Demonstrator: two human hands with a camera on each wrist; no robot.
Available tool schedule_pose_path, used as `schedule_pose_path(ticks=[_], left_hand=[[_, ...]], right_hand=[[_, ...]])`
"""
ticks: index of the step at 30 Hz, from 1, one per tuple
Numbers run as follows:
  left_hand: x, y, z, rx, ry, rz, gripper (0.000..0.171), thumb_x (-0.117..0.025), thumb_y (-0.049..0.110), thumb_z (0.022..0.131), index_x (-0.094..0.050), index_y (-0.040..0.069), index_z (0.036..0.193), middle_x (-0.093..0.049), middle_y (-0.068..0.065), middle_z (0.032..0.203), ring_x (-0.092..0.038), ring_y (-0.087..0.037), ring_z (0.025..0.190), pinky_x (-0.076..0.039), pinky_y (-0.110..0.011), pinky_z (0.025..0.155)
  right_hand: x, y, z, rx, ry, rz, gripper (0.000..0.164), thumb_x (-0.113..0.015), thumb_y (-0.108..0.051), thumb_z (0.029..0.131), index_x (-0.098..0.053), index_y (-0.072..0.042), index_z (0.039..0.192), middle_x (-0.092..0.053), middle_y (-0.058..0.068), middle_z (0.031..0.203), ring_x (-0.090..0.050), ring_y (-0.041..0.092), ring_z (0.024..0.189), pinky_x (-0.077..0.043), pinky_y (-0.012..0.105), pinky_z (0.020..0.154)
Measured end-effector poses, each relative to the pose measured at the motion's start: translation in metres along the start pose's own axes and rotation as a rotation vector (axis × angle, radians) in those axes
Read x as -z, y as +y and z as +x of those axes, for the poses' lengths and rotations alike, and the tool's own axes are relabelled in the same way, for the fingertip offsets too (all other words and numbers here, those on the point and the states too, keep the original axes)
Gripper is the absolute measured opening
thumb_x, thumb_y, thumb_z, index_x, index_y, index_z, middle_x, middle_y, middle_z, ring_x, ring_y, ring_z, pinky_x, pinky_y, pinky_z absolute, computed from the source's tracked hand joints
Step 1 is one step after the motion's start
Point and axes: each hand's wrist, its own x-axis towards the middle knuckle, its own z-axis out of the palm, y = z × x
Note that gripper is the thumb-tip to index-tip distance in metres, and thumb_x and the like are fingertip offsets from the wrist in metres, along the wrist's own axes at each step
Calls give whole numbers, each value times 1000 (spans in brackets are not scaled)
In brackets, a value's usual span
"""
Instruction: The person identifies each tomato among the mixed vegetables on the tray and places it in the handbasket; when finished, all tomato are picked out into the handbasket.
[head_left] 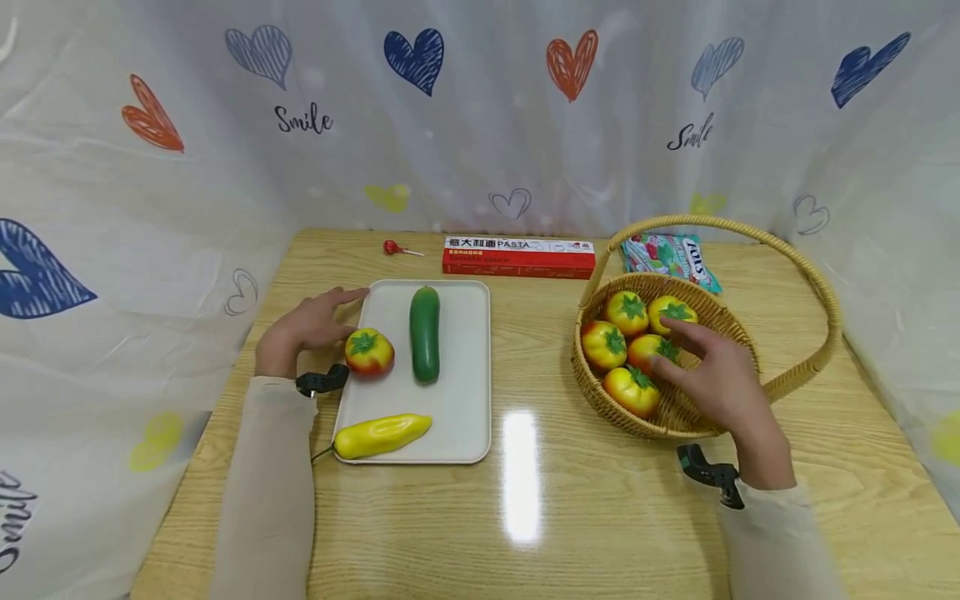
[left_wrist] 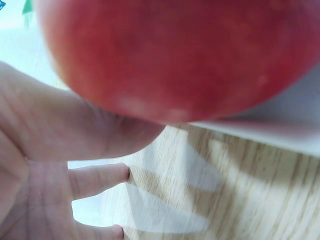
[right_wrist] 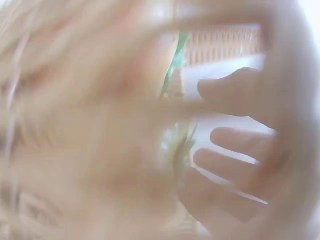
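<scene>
In the head view my left hand [head_left: 315,325] lies at the left edge of a white tray [head_left: 461,417], fingers spread. Its thumb is against or close beside a red-and-yellow tomato [head_left: 370,353], which fills the top of the left wrist view. On the tray are a green cucumber [head_left: 425,335] and a yellow pepper [head_left: 382,436]. My right hand [head_left: 716,375] reaches over a wicker basket [head_left: 600,408], thumb and forefinger apart around a tomato [head_left: 647,353]; contact is unclear. Several more tomatoes [head_left: 632,392] lie in the basket. The right wrist view is blurred by wicker close to the lens.
A red pasta box [head_left: 517,257] and a red lollipop [head_left: 392,247] lie along the back of the table. Behind the basket is a candy bag [head_left: 675,258]. The tall basket handle [head_left: 817,300] arches behind and right of my right hand.
</scene>
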Motion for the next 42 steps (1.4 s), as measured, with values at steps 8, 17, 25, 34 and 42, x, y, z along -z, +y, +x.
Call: schedule_pose_path(ticks=[8, 17, 25, 34, 42], left_hand=[[2, 4, -3, 8, -3, 13, 76, -67, 29, 107, -31, 17, 174, -16, -40, 176, -21, -69, 157, -21, -84, 125], [1, 4, -2, 10, -5, 0, 77, -67, 28, 106, -31, 17, 174, -15, -39, 176, -20, -68, 158, -22, -83, 125], [1, 5, -2, 13, -5, -12, 76, -67, 26, 106, -32, 18, 174, -15, -39, 177, -18, -69, 158, -21, -84, 125], [1, 3, -2, 2, 4, -2, 76, -67, 29, 106, -33, 19, 174, -15, -40, 176, -20, -70, 157, -20, -87, 122], [2, 3, -4, -19, 8, -5, 76, -69, 29, 107, -34, 18, 173, -16, -39, 176, -26, -69, 156, -26, -87, 121]], right_hand=[[-27, -49, 15, 262, 78, 154, 55, -92, -16, 89, -75, -13, 141, -81, 12, 130, -78, 34, 113, -59, 22, 92], [-87, -113, 42, 401, -215, 353, 62, -93, -27, 90, -72, -15, 147, -73, 6, 147, -73, 29, 131, -57, 49, 115], [-146, -166, 67, 449, -376, 470, 64, -93, -32, 90, -71, -11, 146, -74, 11, 146, -74, 36, 129, -58, 46, 115], [-188, -215, 88, 498, -466, 263, 68, -88, -43, 94, -67, -14, 151, -76, 7, 142, -72, 26, 127, -59, 40, 109], [-209, -243, 98, 486, -529, 102, 67, -87, -43, 95, -66, -13, 151, -76, -1, 137, -70, 14, 120, -57, 24, 105]])
